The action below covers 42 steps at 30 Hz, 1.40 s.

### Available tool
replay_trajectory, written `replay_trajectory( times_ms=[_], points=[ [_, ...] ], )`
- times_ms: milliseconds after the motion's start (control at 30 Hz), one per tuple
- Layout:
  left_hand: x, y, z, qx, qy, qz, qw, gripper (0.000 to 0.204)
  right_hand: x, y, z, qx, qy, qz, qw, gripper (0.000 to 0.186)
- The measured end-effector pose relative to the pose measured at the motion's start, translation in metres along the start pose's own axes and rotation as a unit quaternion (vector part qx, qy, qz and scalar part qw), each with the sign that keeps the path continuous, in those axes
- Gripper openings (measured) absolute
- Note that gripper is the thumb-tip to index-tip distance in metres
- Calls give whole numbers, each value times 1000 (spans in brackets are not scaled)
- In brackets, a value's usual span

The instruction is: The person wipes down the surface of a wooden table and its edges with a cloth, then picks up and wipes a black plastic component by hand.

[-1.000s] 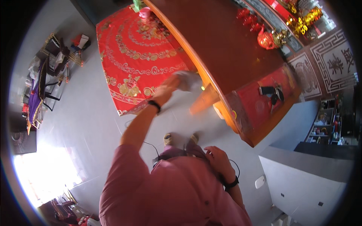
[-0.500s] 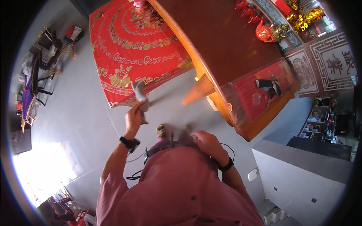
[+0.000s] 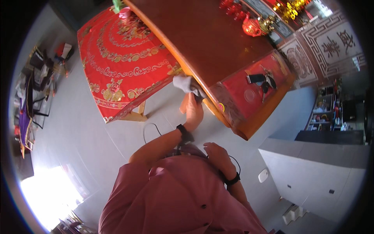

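Note:
My left hand (image 3: 194, 112) is closed around a grey cloth (image 3: 183, 83). The cloth is bunched at the orange-brown wooden edge of a table (image 3: 175, 46) and looks to touch it, though the exact contact is hidden. Part of an orange wooden piece (image 3: 183, 103) shows beside that hand, mostly covered by it. In front of my body hovers my right hand (image 3: 219, 156), its fingers loosely bent and slightly apart, holding nothing that I can see. Both wrists wear dark bands.
A red flowered cloth (image 3: 113, 58) covers a lower table on the left. On the wooden table lie keys (image 3: 268, 82) and a dark object (image 3: 255, 78) over a red mat, with a red teapot (image 3: 251, 27) farther back. A grey cabinet (image 3: 311, 163) stands right.
My left hand has swung right with the grey cloth, from beside the red-covered table to the wooden table's edge. My right hand remains near my body. The view has shifted slightly.

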<state>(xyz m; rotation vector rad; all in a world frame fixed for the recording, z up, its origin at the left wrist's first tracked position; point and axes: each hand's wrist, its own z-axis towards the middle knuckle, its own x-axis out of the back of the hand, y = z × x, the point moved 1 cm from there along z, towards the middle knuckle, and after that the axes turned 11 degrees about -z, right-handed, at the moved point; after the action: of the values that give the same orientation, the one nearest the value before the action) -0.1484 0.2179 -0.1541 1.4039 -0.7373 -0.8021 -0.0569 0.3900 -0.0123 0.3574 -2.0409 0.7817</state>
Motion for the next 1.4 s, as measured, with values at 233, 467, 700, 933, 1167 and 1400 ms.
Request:
replay_trajectory(
  times_ms=[233,467,700,933,1167,1400],
  points=[
    [54,43,61,-247,12,307,919,56,-30,26,4,46,75,20,996,23],
    [43,79,62,-67,-61,-42,995,45,-43,34,18,1,1,20,1000,28],
    [-29,54,-57,9,-173,-40,984,40,-10,17,14,17,-45,-44,998,25],
    [-1,3,-61,189,-178,2,966,27,-54,58,4,-42,18,4,999,35],
    [-17,-22,-11,50,28,-36,998,44,-85,85,1,8,17,-51,999,26],
    [15,-30,-11,146,109,-97,979,31,-43,71,-4,-38,3,-24,999,25]
  ],
)
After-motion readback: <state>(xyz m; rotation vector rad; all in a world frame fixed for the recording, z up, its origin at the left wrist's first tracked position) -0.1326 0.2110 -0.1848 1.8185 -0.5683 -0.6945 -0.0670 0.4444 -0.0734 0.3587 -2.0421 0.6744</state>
